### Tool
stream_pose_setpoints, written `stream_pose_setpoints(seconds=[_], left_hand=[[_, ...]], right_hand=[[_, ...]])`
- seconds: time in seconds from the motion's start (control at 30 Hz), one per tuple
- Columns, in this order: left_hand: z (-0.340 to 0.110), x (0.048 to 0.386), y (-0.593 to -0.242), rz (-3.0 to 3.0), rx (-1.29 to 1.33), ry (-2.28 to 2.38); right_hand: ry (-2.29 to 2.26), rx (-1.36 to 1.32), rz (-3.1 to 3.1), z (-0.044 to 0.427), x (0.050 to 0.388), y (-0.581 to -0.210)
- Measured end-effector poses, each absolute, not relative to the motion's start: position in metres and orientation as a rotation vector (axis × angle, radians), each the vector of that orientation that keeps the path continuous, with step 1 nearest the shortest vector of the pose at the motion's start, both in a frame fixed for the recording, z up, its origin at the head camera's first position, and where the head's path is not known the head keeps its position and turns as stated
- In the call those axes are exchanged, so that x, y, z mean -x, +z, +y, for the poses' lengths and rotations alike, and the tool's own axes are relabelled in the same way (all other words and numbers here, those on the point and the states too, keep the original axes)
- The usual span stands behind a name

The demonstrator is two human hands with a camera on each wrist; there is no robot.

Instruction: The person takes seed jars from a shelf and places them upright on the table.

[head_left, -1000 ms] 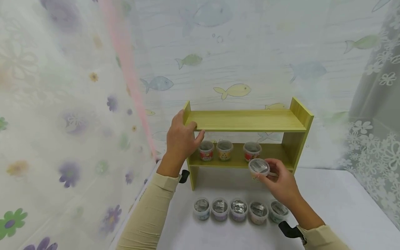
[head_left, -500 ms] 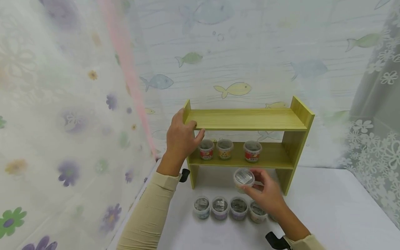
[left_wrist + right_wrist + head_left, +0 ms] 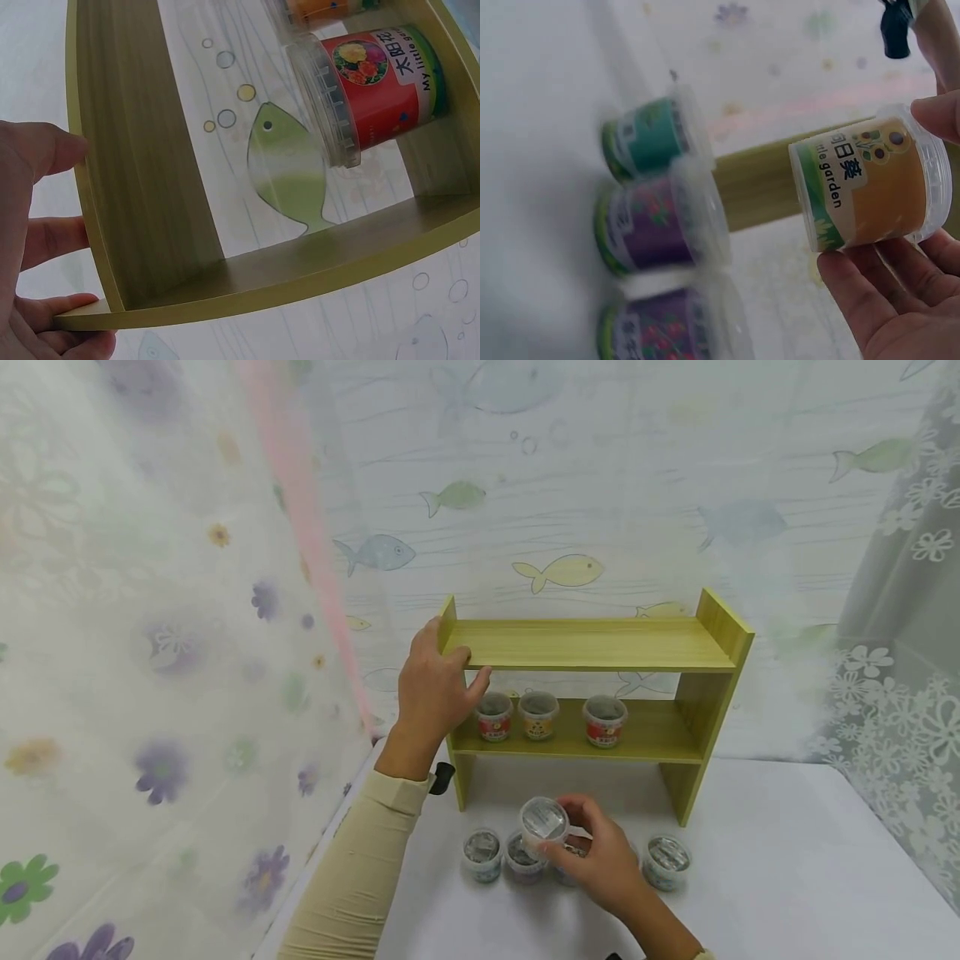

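Observation:
My left hand (image 3: 435, 685) holds the upper left corner of a yellow-green wooden shelf (image 3: 585, 645); in the left wrist view its fingers wrap the board's edge. My right hand (image 3: 600, 868) grips a clear-lidded plastic tub (image 3: 543, 822) with an orange label and sunflower pictures, plain in the right wrist view. The tub is held upright above the front row of tubs, apart from the shelf. On the middle board stand a red-labelled tub (image 3: 494, 720), an orange-labelled tub (image 3: 538, 718) and, past a gap, another red-labelled tub (image 3: 604, 724).
On the white tabletop (image 3: 810, 852), a row of lidded tubs stands before the shelf. A teal tub (image 3: 645, 135) and a purple tub (image 3: 656, 221) show in the right wrist view. My right hand partly covers the row. Printed curtains (image 3: 645, 468) hang behind.
My right hand has carried the orange-labelled tub from beside the middle board leftward and down toward me, over the front row. My left hand stays on the shelf corner.

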State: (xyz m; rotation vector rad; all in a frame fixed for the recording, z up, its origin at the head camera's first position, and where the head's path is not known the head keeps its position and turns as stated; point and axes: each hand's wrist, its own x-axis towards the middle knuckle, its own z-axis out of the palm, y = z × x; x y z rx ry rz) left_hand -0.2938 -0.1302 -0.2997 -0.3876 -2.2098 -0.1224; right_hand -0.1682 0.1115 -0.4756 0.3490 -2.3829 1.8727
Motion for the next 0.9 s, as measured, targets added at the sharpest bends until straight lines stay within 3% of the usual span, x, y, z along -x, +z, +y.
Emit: stream_pose_setpoints(seconds=[0.9], left_hand=[[-0.131, 0.292, -0.299, -2.198, 0.407, -0.147]], right_hand=[[2.070, -0.668, -2.472, 0.041, 0.133, -0.541]])
